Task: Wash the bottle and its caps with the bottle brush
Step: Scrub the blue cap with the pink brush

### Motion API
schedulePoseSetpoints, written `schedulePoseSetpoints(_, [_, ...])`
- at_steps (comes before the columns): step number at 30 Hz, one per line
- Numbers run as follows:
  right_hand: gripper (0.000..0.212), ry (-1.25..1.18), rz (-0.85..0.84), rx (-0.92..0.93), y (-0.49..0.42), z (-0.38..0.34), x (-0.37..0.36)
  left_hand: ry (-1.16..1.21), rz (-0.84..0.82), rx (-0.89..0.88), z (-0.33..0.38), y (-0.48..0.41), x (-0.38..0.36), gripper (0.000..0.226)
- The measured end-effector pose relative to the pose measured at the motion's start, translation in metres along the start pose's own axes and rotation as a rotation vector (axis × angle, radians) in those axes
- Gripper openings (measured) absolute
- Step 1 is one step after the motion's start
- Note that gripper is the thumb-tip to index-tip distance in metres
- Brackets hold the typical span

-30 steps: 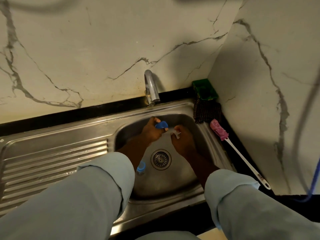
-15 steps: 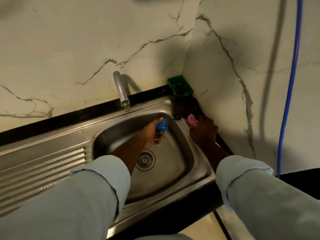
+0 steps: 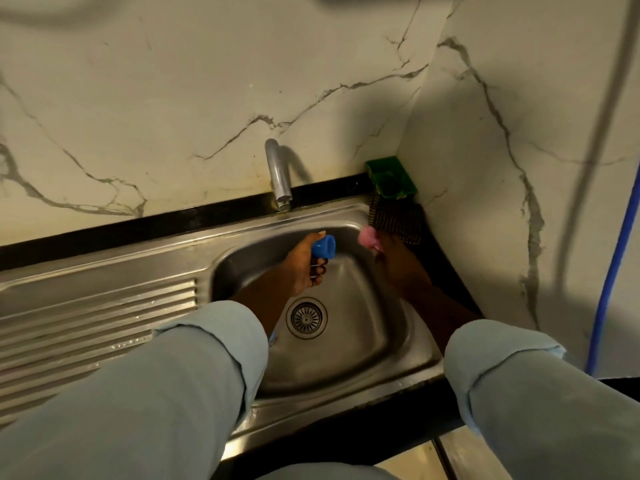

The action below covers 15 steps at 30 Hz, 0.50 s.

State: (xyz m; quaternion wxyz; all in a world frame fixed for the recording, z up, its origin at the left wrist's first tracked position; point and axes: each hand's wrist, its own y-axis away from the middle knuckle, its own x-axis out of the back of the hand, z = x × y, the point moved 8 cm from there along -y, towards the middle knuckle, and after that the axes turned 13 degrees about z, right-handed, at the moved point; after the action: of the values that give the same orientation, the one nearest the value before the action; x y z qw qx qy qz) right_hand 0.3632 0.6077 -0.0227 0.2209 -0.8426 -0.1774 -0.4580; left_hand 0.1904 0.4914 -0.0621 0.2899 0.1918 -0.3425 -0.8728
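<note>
Centre frame, left hand (image 3: 300, 266) grips a blue cap (image 3: 323, 245) as right hand (image 3: 400, 268), newly clutching the pink bottle brush (image 3: 368, 236), appears ready to scrub.

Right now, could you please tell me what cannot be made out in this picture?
Head view:
Bottle brush: only its pink head shows; the right hand hides the handle.
Blue cap: the left hand covers its near side.
Small blue thing in the sink: the left sleeve hides most of it.
Green tub: contents too dark.

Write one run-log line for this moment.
left hand: holds blue cap | right hand: grips bottle brush | place: sink
</note>
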Motion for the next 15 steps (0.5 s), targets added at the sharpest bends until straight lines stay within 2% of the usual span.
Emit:
schedulePoseSetpoints(4, [0.055, -0.084, -0.024, 0.235, 0.0, -0.06, -0.016, 0.033, 0.057, -0.009, 0.01, -0.002, 0.027, 0.049])
schedulePoseSetpoints(6, [0.055, -0.034, -0.052, 0.307, -0.002, -0.08, -0.027, 0.004, 0.079, -0.022, 0.012, -0.003, 0.04, 0.053])
schedulePoseSetpoints(10, [0.051, 0.115, -0.099, 0.408, 0.004, -0.105, -0.041, -0.074, 0.104, -0.013, 0.009, -0.007, 0.057, 0.06])
schedulePoseSetpoints(15, [0.046, 0.015, -0.162, 0.498, 0.01, -0.136, -0.052, -0.113, 0.15, -0.017, 0.006, -0.006, 0.075, 0.062])
